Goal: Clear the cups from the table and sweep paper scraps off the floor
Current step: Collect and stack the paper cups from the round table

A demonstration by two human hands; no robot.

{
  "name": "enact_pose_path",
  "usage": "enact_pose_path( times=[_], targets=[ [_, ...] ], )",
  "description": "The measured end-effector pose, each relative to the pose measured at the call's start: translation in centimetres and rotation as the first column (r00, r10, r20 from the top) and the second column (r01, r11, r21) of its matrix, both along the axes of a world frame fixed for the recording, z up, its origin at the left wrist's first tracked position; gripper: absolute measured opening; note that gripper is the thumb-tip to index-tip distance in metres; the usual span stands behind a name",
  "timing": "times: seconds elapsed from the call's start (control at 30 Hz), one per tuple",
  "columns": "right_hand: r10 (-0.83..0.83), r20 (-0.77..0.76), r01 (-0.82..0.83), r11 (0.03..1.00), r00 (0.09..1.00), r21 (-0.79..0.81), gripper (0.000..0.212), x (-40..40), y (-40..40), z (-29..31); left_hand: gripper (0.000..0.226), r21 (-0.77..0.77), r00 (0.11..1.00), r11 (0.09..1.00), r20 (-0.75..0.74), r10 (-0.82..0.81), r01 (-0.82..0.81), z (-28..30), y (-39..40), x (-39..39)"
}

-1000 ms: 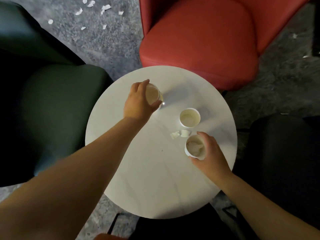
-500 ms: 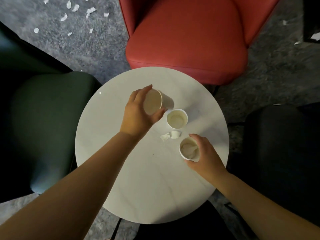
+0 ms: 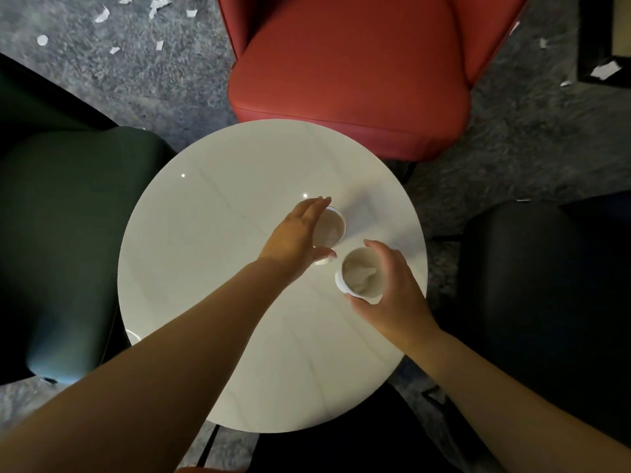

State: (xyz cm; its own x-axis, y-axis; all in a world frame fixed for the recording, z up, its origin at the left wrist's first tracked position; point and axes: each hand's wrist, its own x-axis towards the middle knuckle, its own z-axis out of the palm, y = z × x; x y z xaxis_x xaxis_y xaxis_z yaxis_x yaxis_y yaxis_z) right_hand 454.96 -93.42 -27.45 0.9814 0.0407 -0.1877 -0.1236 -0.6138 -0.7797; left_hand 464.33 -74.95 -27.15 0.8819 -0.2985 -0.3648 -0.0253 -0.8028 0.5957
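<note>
The fingers (image 3: 316, 203) of the left hand (image 3: 295, 237) are lying nearly straight along the far-left side of one paper cup (image 3: 329, 228), with the thumb reaching round its near side, so the hand is cupping it loosely rather than clenching it. The cup is standing upright on the round white worktop (image 3: 205, 254); whether a second cup is nested inside it cannot be told from this angle.

The fingers (image 3: 375, 245) of the right hand (image 3: 397, 288) are curling round the right side of a second paper cup (image 3: 360, 273), with the thumb pressing against its near rim, so this hand is gripping it. This cup is sitting just beside the first, nearer the person, and something pale and crumpled is lying inside it, probably paper. So two cups are showing plainly, both right of the worktop's middle.

One small white scrap (image 3: 322, 262) is peeking out on the worktop between the two hands, partly hidden by the left thumb.

Both bare forearms are reaching in from the bottom edge. Three chairs are standing around the worktop: a red chair (image 3: 348, 63) at the far side, a dark green chair (image 3: 68, 213) to the left and a black chair (image 3: 546, 285) to the right. On the grey floor (image 3: 143, 80), about eight paper scraps (image 3: 101, 14) are lying scattered at the upper left, and some three more pieces (image 3: 606, 70) are lying at the upper right.
</note>
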Motion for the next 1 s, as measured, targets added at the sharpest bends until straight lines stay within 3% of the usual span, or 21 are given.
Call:
enact_pose_path(
  times=[0.17, 0.33, 0.53, 0.7, 1.0],
  targets=[
    [-0.055, 0.154, 0.048, 0.998, 0.987, 0.050, 0.080, 2.0, 0.0, 3.4, 0.106, 0.042, 1.000, 0.999, -0.017, -0.020, 0.021, 0.6, 1.8, -0.5],
    [-0.123, 0.208, 0.089, 0.982, 0.970, 0.167, 0.079, 5.0, 1.4, 5.0, 0.098, 0.126, 0.997, 0.990, -0.028, 0.068, -0.064, 1.1, 4.3, -1.0],
    [0.020, 0.183, -0.038, 0.995, 0.983, 0.093, 0.078, 7.7, 3.1, 2.0, 0.086, 0.170, 0.970, 0.959, -0.054, 0.238, -0.225, -0.5, 6.6, -3.1],
    [0.133, 0.081, -0.137, 0.990, 0.988, 0.046, 0.083, 8.2, 4.0, -1.8, 0.083, 0.160, 0.964, 0.959, -0.092, 0.250, -0.233, -2.7, 6.5, -4.8],
    [0.119, 0.118, -0.116, 0.993, 0.986, -0.035, 0.085, 8.2, 1.6, -3.6, 0.039, 0.074, 0.940, 0.942, -0.076, 0.334, -0.329, -5.8, 2.3, -4.4]
  ],
)
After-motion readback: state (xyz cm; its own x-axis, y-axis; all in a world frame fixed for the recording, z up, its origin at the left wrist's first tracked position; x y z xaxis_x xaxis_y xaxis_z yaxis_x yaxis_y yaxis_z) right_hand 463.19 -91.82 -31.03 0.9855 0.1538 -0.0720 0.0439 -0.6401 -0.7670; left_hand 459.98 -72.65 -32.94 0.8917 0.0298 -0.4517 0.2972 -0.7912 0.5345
